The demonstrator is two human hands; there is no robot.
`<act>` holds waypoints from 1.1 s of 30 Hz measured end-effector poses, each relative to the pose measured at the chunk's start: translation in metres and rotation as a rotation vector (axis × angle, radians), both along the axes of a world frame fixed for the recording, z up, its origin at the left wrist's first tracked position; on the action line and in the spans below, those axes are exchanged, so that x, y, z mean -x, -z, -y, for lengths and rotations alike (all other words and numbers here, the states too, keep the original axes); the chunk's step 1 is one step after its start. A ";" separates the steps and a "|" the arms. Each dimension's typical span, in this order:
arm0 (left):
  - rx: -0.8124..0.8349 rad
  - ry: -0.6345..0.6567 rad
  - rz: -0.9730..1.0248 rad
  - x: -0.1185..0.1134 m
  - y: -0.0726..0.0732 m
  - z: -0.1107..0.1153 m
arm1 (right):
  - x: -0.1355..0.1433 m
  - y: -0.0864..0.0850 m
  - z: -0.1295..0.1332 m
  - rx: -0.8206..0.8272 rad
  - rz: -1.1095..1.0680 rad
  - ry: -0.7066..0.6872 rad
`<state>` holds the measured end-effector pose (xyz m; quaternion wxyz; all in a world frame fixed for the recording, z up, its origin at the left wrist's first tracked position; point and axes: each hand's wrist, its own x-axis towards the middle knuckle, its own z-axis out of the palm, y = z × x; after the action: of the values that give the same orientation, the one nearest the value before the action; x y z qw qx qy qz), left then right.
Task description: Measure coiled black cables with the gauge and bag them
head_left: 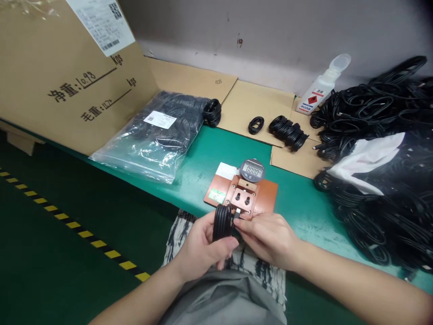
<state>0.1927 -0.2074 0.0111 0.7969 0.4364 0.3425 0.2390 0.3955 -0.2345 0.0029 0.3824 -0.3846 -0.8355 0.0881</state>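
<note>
My left hand (206, 246) is closed around a coiled black cable (222, 223) at the front edge of the bench. Between its fingertips my right hand (267, 234) pinches the cable's plug (237, 214), whose pale metal end points at the measuring fixture (241, 198). Whether the plug's tip touches the fixture, I cannot tell. A round digital gauge (252, 170) on top of the copper-coloured fixture shows zeros. The fixture sits on an orange-brown base plate (265, 196).
A clear bag (149, 144) of black cables lies left, beside a large cardboard box (67, 67). Small cable coils (287, 132) rest on flat cardboard (257, 108). At right is a big cable heap (372, 104), with a white bottle (316, 92) and white cloth (368, 160).
</note>
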 end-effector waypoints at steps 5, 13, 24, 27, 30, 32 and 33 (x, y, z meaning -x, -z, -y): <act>0.014 -0.002 -0.008 0.001 0.001 -0.002 | -0.001 0.004 0.000 0.028 -0.043 -0.006; 0.037 -0.014 0.035 0.000 0.003 -0.003 | 0.000 0.008 0.001 0.057 -0.066 0.003; 0.077 -0.044 0.053 -0.006 0.002 0.002 | 0.003 0.006 0.001 0.148 -0.141 0.046; 0.068 -0.072 0.051 -0.007 0.005 0.006 | 0.002 0.006 0.001 0.164 -0.155 0.059; 0.056 -0.116 0.053 -0.009 0.008 0.010 | 0.003 0.006 0.001 0.160 -0.148 0.070; 0.052 -0.149 0.052 -0.010 0.009 0.011 | 0.003 0.006 0.000 0.163 -0.153 0.078; 0.051 -0.163 0.051 -0.011 0.009 0.012 | 0.004 0.006 0.000 0.164 -0.158 0.081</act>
<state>0.2038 -0.2196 0.0024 0.7940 0.3805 0.3624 0.3056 0.3918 -0.2344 -0.0027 0.4176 -0.4398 -0.7765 0.1708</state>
